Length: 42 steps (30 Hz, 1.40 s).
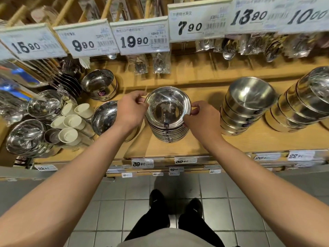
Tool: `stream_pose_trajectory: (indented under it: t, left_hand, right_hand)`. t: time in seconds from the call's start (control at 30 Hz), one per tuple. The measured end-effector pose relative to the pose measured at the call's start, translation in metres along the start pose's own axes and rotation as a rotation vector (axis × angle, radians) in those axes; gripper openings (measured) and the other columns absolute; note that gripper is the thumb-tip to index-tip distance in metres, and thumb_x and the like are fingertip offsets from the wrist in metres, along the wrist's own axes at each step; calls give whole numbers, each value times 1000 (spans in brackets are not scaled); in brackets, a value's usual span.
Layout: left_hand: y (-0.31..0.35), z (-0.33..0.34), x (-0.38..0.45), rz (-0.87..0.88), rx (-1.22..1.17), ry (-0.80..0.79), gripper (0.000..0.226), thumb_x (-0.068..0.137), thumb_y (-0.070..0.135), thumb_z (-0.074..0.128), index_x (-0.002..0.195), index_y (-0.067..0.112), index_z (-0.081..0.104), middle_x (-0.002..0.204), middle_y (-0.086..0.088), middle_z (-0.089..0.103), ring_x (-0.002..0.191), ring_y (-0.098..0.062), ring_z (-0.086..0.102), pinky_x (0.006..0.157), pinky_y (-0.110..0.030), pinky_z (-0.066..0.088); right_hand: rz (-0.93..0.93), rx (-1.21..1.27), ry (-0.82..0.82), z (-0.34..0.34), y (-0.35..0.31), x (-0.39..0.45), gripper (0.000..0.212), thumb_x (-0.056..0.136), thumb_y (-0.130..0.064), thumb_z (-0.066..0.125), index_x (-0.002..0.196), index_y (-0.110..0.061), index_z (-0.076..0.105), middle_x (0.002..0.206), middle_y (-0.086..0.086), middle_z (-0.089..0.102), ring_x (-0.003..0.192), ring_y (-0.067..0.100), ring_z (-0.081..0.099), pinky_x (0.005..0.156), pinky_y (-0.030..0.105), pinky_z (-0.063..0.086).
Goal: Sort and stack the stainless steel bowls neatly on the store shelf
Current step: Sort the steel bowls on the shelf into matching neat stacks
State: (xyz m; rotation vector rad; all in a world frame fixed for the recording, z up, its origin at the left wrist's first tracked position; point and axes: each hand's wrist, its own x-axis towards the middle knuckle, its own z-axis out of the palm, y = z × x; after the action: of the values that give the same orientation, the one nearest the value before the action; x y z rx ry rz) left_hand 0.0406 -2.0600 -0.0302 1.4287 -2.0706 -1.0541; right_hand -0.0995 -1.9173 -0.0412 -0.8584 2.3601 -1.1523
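Note:
A stack of several shallow stainless steel bowls (168, 131) stands in the middle of the wooden shelf (195, 145). My left hand (130, 109) pinches the left rim of the top bowl (167, 106). My right hand (201, 118) pinches its right rim. The top bowl sits level on the stack. Partly hidden behind my left wrist is a single shiny bowl (104, 117). To the right of the middle stack, two taller stacks of deeper bowls (249, 106) (302, 102) lean to the right.
White cups (71, 122) and more steel bowls (26, 136) crowd the shelf's left end. A straight-walled steel pot (99, 84) stands at the back left. Packaged spoons (158, 63) and price tags (140, 37) hang above. The tiled floor (231, 202) lies below.

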Motion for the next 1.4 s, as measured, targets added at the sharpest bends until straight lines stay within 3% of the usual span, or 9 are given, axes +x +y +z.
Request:
stream_pose_trajectory:
  t: [0.2, 0.47, 0.63, 0.73, 0.83, 1.03, 1.2, 1.3, 1.4]
  left_hand:
    - [-2, -1, -1, 8, -18, -46, 25, 94, 1, 61, 91, 21, 76, 90, 3, 75, 92, -21, 69, 92, -40, 58]
    - [-2, 1, -3, -105, 60, -64, 26, 97, 12, 58, 117, 15, 74, 97, -8, 77, 64, -13, 59, 67, -28, 49]
    - [8, -5, -12, -133, 19, -97, 26, 98, 11, 57, 118, 12, 73, 104, -9, 76, 94, -30, 71, 89, -45, 59]
    - [10, -15, -19, -158, -28, -76, 29, 98, 17, 59, 125, 12, 69, 103, -4, 74, 95, -24, 70, 85, -36, 57]
    - [6, -40, -29, -157, -43, 33, 26, 98, 21, 59, 122, 19, 70, 107, -1, 72, 93, -17, 65, 85, -32, 54]
    - [-17, -113, -52, -212, -257, 162, 16, 99, 15, 59, 99, 15, 75, 98, -7, 75, 89, -21, 66, 86, -40, 57]
    - [-60, -164, -47, -268, -359, 247, 15, 98, 19, 62, 92, 14, 74, 94, 3, 75, 84, -13, 68, 82, -39, 62]
    - [-94, -184, -35, -272, -383, 270, 15, 98, 20, 64, 88, 17, 75, 78, 9, 72, 74, -7, 66, 62, -23, 57]
    - [-126, -193, -19, -314, -379, 267, 14, 97, 19, 64, 90, 22, 76, 79, 4, 73, 73, -14, 64, 68, -33, 52]
  right_hand:
    - [104, 93, -67, -1, -4, -5, 30, 77, -7, 74, 97, -18, 55, 71, -7, 62, 88, 26, 69, 81, 51, 56]
    - [177, 148, -140, -5, -7, 3, 29, 86, -15, 68, 115, -15, 63, 90, 4, 69, 88, 32, 71, 81, 54, 59]
    - [187, 121, -172, -9, -7, 9, 33, 89, -16, 66, 122, -11, 65, 98, 9, 71, 94, 33, 70, 87, 52, 58]
    - [99, -25, -77, -17, -15, 11, 47, 91, -24, 65, 135, -9, 59, 102, 3, 65, 102, 26, 63, 85, 38, 51]
    - [-41, -16, -41, -19, -38, 9, 34, 92, -29, 65, 124, -17, 62, 106, -1, 67, 99, 23, 62, 79, 35, 49]
    - [-45, 242, -420, 24, -97, 3, 23, 96, -16, 63, 119, -15, 65, 106, 1, 69, 86, 18, 70, 80, 38, 61]
    - [-14, 258, -543, 79, -136, 14, 5, 98, -19, 63, 102, -18, 66, 95, 1, 66, 75, 8, 68, 61, 20, 58]
    - [28, 215, -573, 125, -154, 44, 16, 98, -24, 63, 104, -9, 64, 94, 5, 65, 76, 13, 70, 81, 34, 62]
    - [102, 214, -564, 178, -159, 77, 15, 97, -18, 62, 90, -6, 60, 87, 10, 60, 78, 22, 61, 84, 41, 59]
